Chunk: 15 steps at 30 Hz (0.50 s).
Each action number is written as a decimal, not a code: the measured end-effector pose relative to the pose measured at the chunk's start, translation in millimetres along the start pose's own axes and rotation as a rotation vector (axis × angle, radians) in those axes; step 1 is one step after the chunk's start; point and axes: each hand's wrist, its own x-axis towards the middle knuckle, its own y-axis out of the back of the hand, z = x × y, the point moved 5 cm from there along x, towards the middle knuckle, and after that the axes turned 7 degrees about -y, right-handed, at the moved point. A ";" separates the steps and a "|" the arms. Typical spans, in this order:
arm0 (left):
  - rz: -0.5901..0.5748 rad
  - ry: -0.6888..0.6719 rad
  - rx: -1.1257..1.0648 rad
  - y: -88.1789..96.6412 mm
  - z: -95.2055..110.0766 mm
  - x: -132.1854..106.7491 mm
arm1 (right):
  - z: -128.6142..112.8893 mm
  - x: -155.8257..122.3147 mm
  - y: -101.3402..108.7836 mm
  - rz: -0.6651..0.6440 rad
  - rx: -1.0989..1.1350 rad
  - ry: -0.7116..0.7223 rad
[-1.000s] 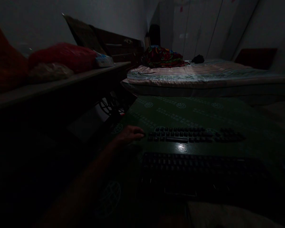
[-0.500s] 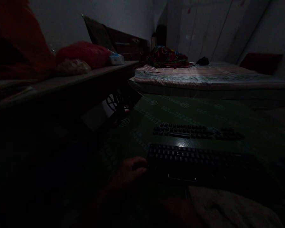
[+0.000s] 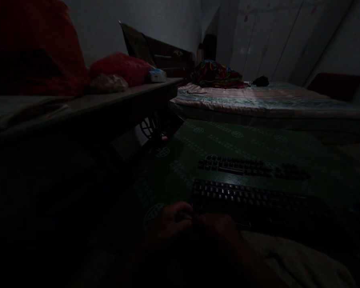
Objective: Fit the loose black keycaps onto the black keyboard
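Observation:
The room is very dark. My left hand (image 3: 171, 220) and my right hand (image 3: 220, 226) meet fingertip to fingertip at the near left corner of a black keyboard (image 3: 258, 200) that lies on a green printed mat (image 3: 243, 140). The fingers of both hands are curled in a pinch, and what lies between them is too dark to make out. Beyond the keyboard, rows of loose black keycaps (image 3: 252, 167) are laid out on the mat. Pale cloth (image 3: 294, 264) covers my lap at the lower right.
A low bed (image 3: 267, 102) with a striped sheet and a bundle of colourful cloth (image 3: 217, 74) stands behind the mat. On the left, a long table (image 3: 108, 102) carries red bags (image 3: 120, 68). A black iron treadle wheel (image 3: 148, 127) sits under it.
My left hand has drawn back from the rows of keycaps to the keyboard's near left corner. My right hand has come into view and joined it. The view has shifted left.

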 end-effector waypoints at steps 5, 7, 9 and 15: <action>0.025 0.030 -0.056 -2.0 -8.1 -1.8 | 5.5 10.5 -8.1 -0.140 0.027 -0.041; 0.019 0.021 -0.091 -4.1 -11.3 -1.2 | 7.0 11.1 -9.6 -0.145 0.022 -0.041; 0.014 0.003 -0.114 -5.4 -12.1 -0.2 | 7.0 9.5 -8.0 -0.145 0.008 -0.017; 0.076 -0.060 -0.133 -2.9 -5.1 3.6 | 11.4 10.5 8.2 -0.139 0.021 0.003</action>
